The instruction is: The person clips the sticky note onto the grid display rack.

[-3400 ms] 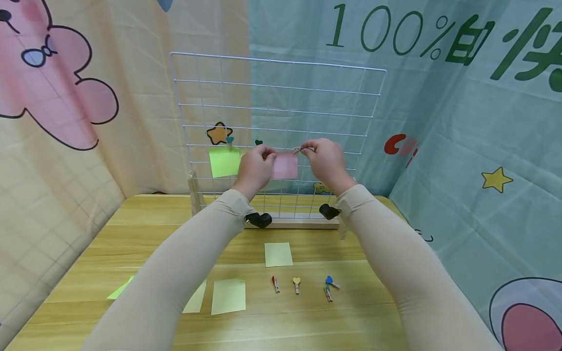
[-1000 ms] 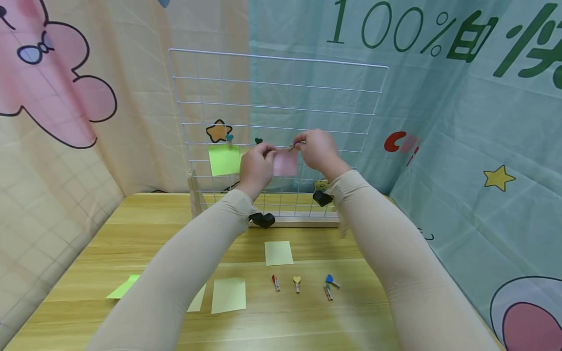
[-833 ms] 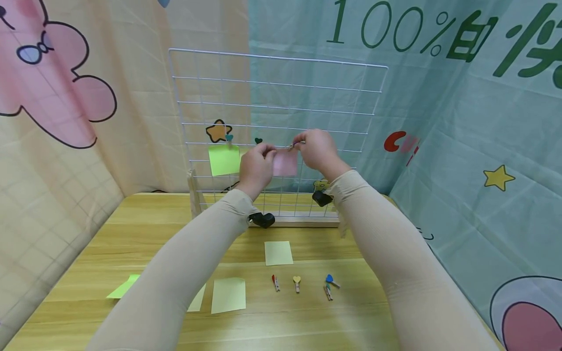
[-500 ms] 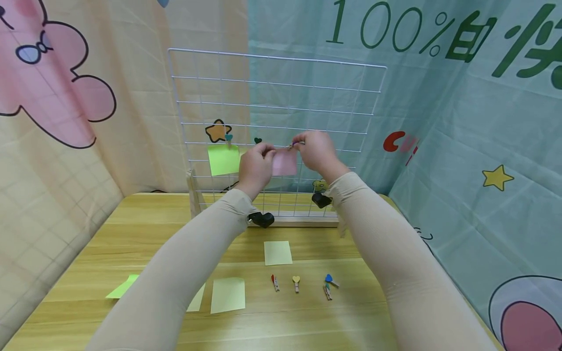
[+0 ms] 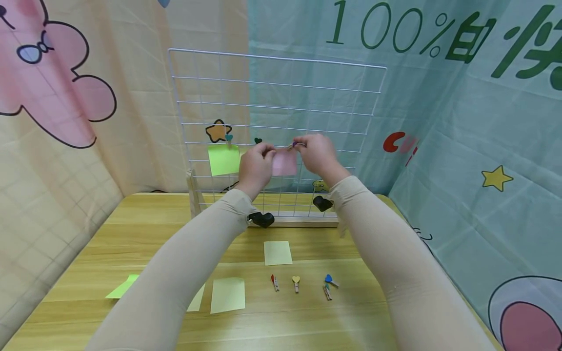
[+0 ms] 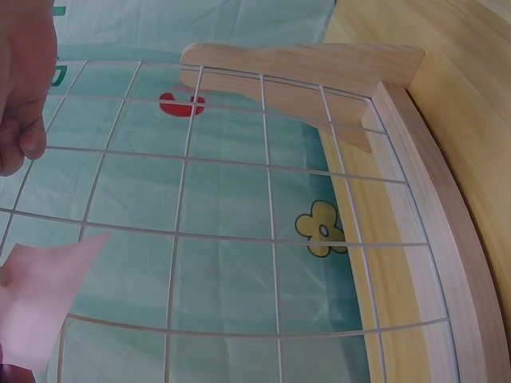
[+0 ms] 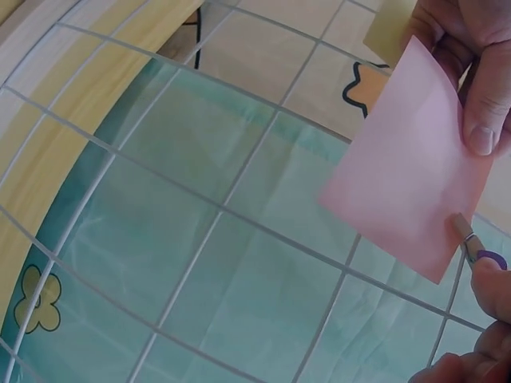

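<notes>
My left hand (image 5: 256,168) pinches a pink paper note (image 5: 285,163) by its left edge, holding it against the white wire grid (image 5: 281,106). My right hand (image 5: 319,155) grips a small wooden clothespin (image 7: 469,238) with a purple trim. In the right wrist view, the tip of the clothespin overlaps the note's top edge near the wire. To the left, a green note (image 5: 223,161) hangs from the grid by a clothespin with a teal heart (image 5: 229,138). Another pale yellow note (image 7: 389,30) is partly hidden behind my left hand, below a dark green heart (image 5: 257,140).
On the wooden table (image 5: 145,229) lie pale yellow notes (image 5: 228,295), a green note (image 5: 122,286) partly under the left sleeve, and several small clothespins, one with a yellow heart (image 5: 296,279) and one with a blue heart (image 5: 329,278). A wooden base (image 5: 298,222) supports the grid.
Over these seconds my right hand has brought the clothespin leftward onto the pink note's top edge. In the last half second it has dipped slightly. My left hand stays nearly still.
</notes>
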